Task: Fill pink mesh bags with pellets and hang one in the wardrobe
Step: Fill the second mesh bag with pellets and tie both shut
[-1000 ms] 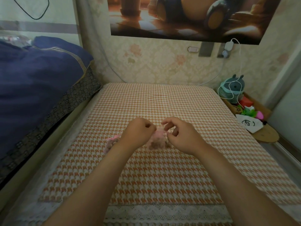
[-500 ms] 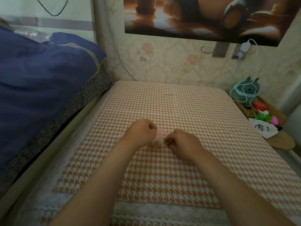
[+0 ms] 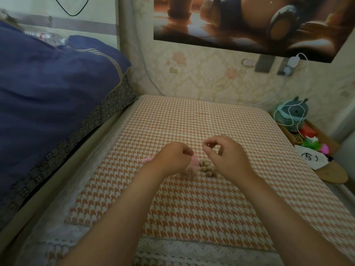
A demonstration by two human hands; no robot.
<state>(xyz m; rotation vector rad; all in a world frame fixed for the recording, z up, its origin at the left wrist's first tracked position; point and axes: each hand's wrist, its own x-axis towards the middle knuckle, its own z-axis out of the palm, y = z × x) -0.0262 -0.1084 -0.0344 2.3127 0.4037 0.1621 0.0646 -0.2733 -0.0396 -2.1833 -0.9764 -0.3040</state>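
Observation:
A pink mesh bag [image 3: 193, 165] lies on the orange houndstooth table cover [image 3: 192, 208], partly under my left hand [image 3: 173, 158], whose fingers are curled on its top. Right beside it sits a small heap of beige pellets [image 3: 207, 167]. My right hand [image 3: 225, 156] hovers just above and right of the heap, thumb and forefinger pinched together on what looks like a single pellet. A second pink mesh bag [image 3: 146, 160] peeks out left of my left wrist, mostly hidden.
A bed with a blue quilt [image 3: 48, 96] borders the table on the left. A wall with a poster [image 3: 249, 22] stands behind. At the right are a teal plush toy [image 3: 293, 114], a white cable, and a shelf of small items [image 3: 315, 148].
My right hand has lifted off the bag and risen to the right, pinched. The beige pellets beside the bag are now uncovered. The camera has shifted left and closer.

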